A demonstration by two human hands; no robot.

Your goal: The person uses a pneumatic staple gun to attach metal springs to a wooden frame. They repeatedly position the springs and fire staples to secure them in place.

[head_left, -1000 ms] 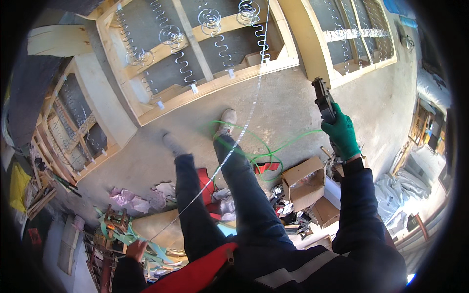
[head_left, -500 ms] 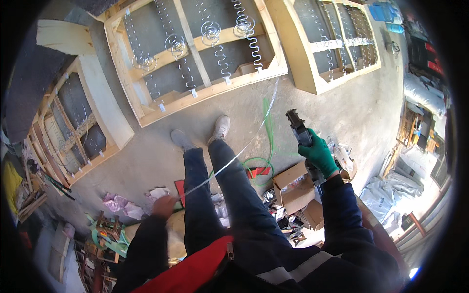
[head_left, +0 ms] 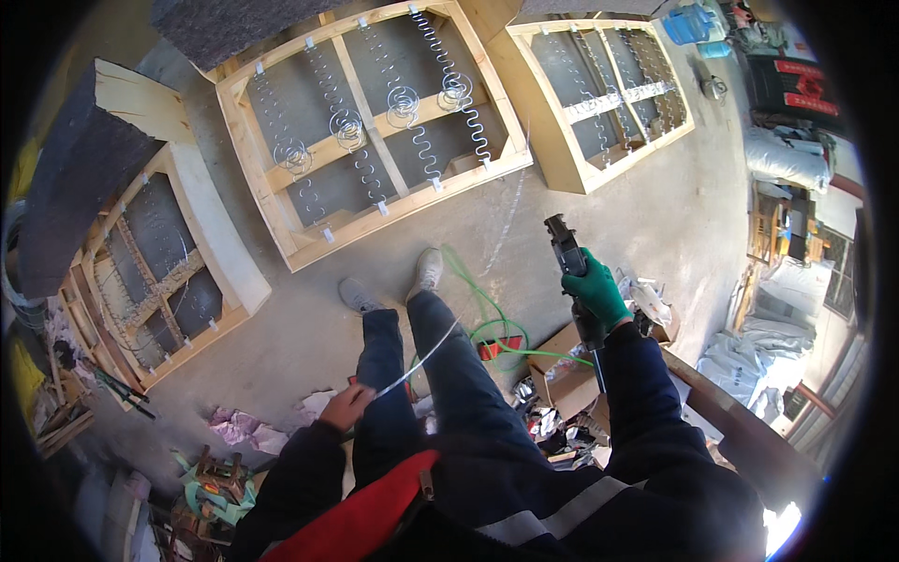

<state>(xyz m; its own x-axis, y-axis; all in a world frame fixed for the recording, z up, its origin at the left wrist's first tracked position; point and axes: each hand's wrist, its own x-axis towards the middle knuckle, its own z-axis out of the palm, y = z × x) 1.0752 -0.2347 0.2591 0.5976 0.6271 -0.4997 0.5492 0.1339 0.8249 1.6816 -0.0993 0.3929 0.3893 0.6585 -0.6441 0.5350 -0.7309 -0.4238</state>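
My bare left hand (head_left: 346, 408) is closed on the end of a thin white strap (head_left: 423, 363), in front of my left leg. The strap slants up across my legs, and a fainter stretch runs on toward the sofa frame. My right hand (head_left: 599, 290), in a green glove, grips a black air-powered gun (head_left: 567, 248) over the floor to the right. Its jagged nose points forward and left, and a green hose (head_left: 564, 356) reaches its rear. Ahead lies a wooden frame (head_left: 403, 208) with wavy metal springs and several coil springs.
A second sprung frame (head_left: 573, 178) stands at the right, a third (head_left: 220, 323) at the left. Beside my right leg are an open cardboard box (head_left: 562, 384) and scattered scraps. The green hose loops over the floor near a red piece (head_left: 501, 347). Grey sacks lie at far right.
My left hand has risen slightly and moved right with the strap, which shows less taut. The gun has shifted only a little. The view has tilted, bringing more of the frames in.
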